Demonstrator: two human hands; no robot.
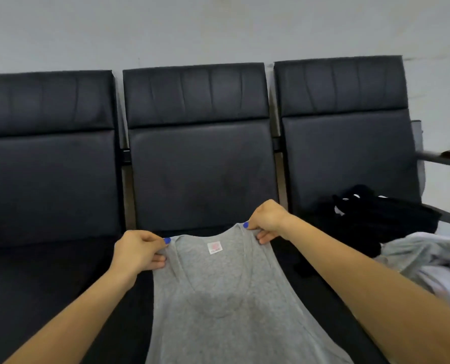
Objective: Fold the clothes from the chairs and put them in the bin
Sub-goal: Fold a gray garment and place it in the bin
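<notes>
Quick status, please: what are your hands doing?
Left hand and right hand pinch grey tank top by its straps. Unfolded yet. More clothes wait right.

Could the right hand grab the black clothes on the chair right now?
Probably not yet: the right hand is pinching the gray tank top. The black clothes lie close by, nothing between.
</notes>
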